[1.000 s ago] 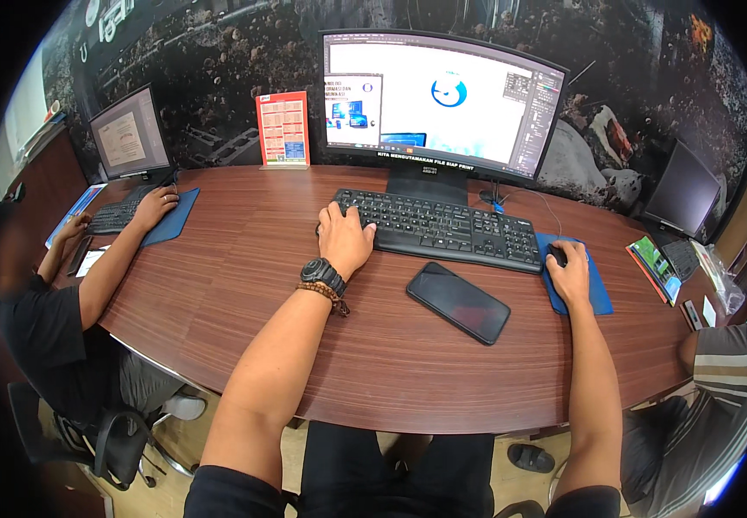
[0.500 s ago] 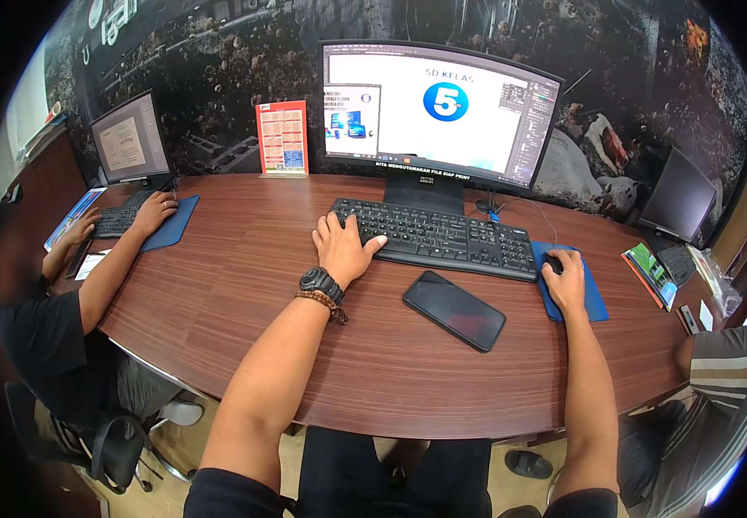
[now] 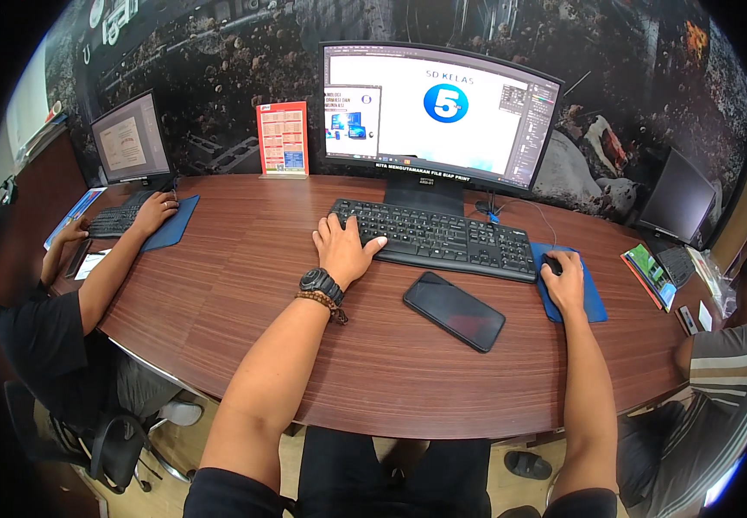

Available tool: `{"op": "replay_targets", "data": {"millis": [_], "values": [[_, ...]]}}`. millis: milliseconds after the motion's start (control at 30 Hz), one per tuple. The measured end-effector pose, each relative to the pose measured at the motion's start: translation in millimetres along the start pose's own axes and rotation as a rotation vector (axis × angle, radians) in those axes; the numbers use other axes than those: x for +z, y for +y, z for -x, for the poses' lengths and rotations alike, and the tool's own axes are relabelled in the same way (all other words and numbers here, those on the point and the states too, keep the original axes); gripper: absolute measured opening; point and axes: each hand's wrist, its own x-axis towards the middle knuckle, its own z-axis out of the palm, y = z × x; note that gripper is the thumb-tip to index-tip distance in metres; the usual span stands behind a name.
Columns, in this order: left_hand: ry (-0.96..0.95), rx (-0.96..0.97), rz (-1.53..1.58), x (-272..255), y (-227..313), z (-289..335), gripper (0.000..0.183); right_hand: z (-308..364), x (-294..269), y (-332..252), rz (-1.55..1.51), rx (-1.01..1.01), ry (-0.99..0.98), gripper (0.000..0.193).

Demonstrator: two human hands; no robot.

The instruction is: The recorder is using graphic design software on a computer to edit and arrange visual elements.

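Note:
My left hand (image 3: 344, 250) rests with its fingers spread over the left end of a black keyboard (image 3: 443, 233). A dark watch (image 3: 320, 282) and a brown beaded bracelet (image 3: 320, 300) circle that wrist. To the right, my right hand (image 3: 567, 281) is curved over a black computer mouse (image 3: 552, 263) on a blue mouse pad (image 3: 594, 298). Between my forearms a dark-screened smartphone (image 3: 455, 311) lies face up on the desk. Behind the keyboard stands a curved monitor (image 3: 477, 95) showing a design program, with a blue circle bearing a numeral on a white page.
A red-and-white sign (image 3: 283, 140) stands on the brown wooden desk (image 3: 244, 259). At left a person in a black shirt (image 3: 41, 345) works at another monitor (image 3: 130, 138) and keyboard. On the right another person in a striped shirt (image 3: 728, 363) sits near a dark monitor (image 3: 677, 197).
My hands stay in place on the keyboard and the mouse. At the right edge, the seated person's head has come into view. The left co-worker's far hand has shifted slightly.

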Motion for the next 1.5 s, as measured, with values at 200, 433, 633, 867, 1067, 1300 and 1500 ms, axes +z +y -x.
{"op": "replay_targets", "data": {"millis": [200,433,633,867,1067,1300,1500], "values": [[-0.045,-0.023,0.000,-4.8,4.3,0.2,0.076,-0.4,0.6,2.1,0.017,-0.010,0.011,0.031],[-0.042,-0.019,0.012,-3.9,3.9,-0.3,0.075,-0.7,1.1,3.3,0.012,-0.010,0.022,0.032],[-0.043,-0.016,0.017,-5.1,4.5,-0.3,0.074,-1.2,2.6,5.3,0.003,-0.010,0.018,0.032],[-0.067,-0.035,0.018,-6.0,5.2,-0.6,0.076,-1.5,2.0,4.4,0.010,-0.008,0.012,0.032],[-0.075,-0.030,0.006,-6.9,5.5,-1.1,0.076,-1.7,1.1,4.1,0.018,-0.012,0.011,0.033],[-0.093,-0.040,0.010,-8.2,6.1,1.2,0.076,0.6,0.8,2.2,0.017,-0.004,0.000,0.032],[-0.092,-0.025,0.013,-6.9,6.2,0.0,0.072,-1.7,1.8,5.5,0.012,0.004,-0.023,0.033]]}}
